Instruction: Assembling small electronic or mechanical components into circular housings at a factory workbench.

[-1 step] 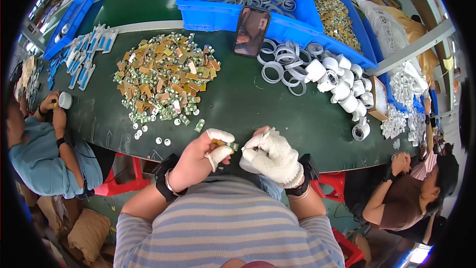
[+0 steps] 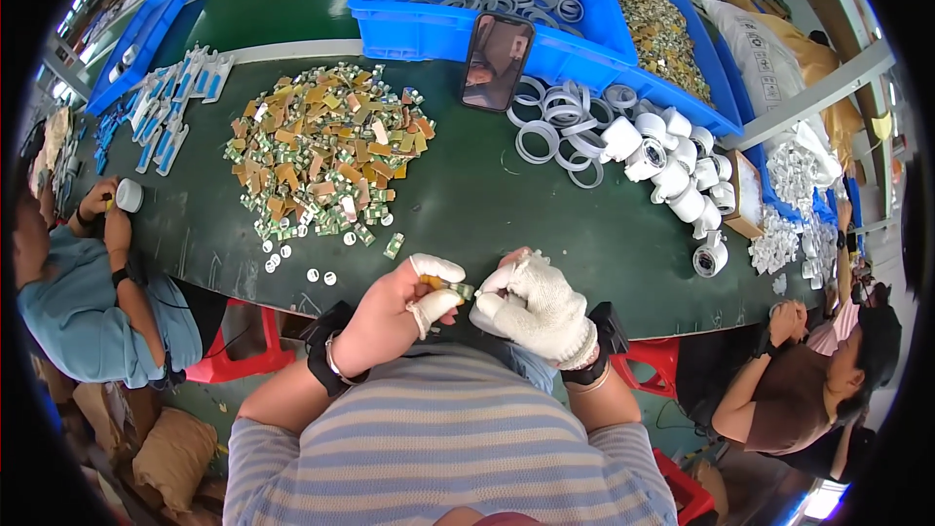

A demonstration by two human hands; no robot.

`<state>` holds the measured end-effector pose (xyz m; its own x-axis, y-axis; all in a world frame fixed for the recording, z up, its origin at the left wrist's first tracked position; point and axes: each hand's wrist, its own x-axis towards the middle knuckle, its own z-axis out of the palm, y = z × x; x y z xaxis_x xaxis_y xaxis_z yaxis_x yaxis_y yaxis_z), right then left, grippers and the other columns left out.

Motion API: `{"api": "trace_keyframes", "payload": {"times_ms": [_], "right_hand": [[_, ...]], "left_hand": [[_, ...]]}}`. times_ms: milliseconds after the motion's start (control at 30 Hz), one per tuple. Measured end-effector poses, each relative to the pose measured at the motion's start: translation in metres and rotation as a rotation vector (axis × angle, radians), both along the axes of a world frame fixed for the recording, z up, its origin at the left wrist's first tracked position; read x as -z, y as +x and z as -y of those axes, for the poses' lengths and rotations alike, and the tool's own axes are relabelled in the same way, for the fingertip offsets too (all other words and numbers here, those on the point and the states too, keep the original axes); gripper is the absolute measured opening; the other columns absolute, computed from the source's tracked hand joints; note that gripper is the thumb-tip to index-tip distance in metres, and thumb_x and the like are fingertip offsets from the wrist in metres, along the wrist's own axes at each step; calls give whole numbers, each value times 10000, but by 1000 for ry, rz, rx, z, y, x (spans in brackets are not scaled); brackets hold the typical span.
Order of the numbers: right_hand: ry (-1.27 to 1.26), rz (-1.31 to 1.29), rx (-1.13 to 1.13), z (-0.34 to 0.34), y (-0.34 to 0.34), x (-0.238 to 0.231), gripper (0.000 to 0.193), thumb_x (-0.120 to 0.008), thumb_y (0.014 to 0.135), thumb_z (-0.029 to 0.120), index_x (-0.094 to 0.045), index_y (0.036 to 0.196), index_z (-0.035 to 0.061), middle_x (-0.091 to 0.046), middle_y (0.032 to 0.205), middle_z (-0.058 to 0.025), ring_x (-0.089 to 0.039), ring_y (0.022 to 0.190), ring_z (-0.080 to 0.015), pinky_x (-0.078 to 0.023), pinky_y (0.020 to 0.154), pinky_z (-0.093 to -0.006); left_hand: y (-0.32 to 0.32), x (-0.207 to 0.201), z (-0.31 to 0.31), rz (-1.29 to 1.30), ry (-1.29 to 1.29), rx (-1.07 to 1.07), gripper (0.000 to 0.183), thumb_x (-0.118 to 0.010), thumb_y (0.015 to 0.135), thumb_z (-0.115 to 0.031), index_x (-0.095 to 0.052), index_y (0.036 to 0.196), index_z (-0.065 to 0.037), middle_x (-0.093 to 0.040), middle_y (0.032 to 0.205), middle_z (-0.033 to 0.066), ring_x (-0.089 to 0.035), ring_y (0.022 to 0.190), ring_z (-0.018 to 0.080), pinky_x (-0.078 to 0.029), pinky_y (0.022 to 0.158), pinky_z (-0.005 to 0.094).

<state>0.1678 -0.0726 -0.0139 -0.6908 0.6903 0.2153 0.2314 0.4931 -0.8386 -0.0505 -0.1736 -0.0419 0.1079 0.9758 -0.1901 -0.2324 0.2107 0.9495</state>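
My left hand point(image 2: 401, 307), with white covers on the thumb and a finger and yellow on another fingertip, pinches a small green circuit board point(image 2: 465, 289). The board's free end points at my right hand point(image 2: 534, 304), which wears a white knitted glove. Its thumb and fingers are closed together close to the board; what they hold, if anything, is hidden. Beyond my left hand lies a large heap of small green and tan circuit boards point(image 2: 326, 146). One loose board point(image 2: 393, 245) and several white round stickers point(image 2: 314, 276) lie at the heap's near edge.
A phone point(image 2: 497, 60) leans against a blue bin point(image 2: 399, 27) of grey rings. Loose rings point(image 2: 537, 141) and white camera-like housings point(image 2: 672, 175) stand to the right. Blue-and-white strips point(image 2: 170, 146) lie far left. Co-workers sit at both sides, one holding a white round part point(image 2: 129, 196).
The circuit board in my left hand has tipped slightly and moved a little toward my right hand. Otherwise the scene looks the same.
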Motion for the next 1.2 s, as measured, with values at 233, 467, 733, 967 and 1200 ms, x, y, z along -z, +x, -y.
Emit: {"api": "trace_keyframes", "payload": {"times_ms": [233, 467, 733, 967, 1200], "right_hand": [[83, 215, -53, -4, -5, -15, 50, -747, 813, 168, -758, 779, 134, -622, 701, -70, -629, 800, -312, -474, 751, -447], [145, 181, -74, -5, -6, -13, 44, -751, 807, 192, -772, 801, 154, -609, 663, -54, -628, 768, -308, -474, 732, -455], [139, 132, -210, -14, -3, -17, 145, -818, 754, 92, -716, 843, 143, -611, 729, -41, -610, 783, -290, -459, 706, -429], [47, 166, -177, -15, -7, -17, 57, -735, 780, 198, -776, 781, 158, -655, 674, -41, -641, 806, -303, -464, 753, -450], [118, 243, -353, -24, -2, -16, 165, -818, 771, 107, -695, 869, 155, -651, 785, -29, -639, 803, -287, -484, 712, -418]], "left_hand": [[-3, -8, 0, -242, -65, 5, 272, -700, 995, -11, -610, 1252, -17, -723, 1087, 75, -713, 961, 136, -581, 849, 292], [-1, -11, 3, -326, -30, 47, 270, -712, 985, -6, -624, 1240, -9, -743, 1093, 81, -723, 1006, 134, -576, 876, 286], [-3, -15, 4, -320, 24, 129, 256, -728, 984, -38, -644, 1224, -9, -762, 1093, 83, -717, 1005, 126, -570, 883, 289], [-3, -22, 1, -440, 44, 124, 244, -738, 984, -62, -664, 1210, -7, -770, 1045, 80, -709, 946, 110, -570, 842, 280], [0, -23, 3, -390, 36, 115, 237, -741, 985, -63, -669, 1202, -2, -763, 1032, 80, -690, 924, 96, -567, 824, 276]]}}
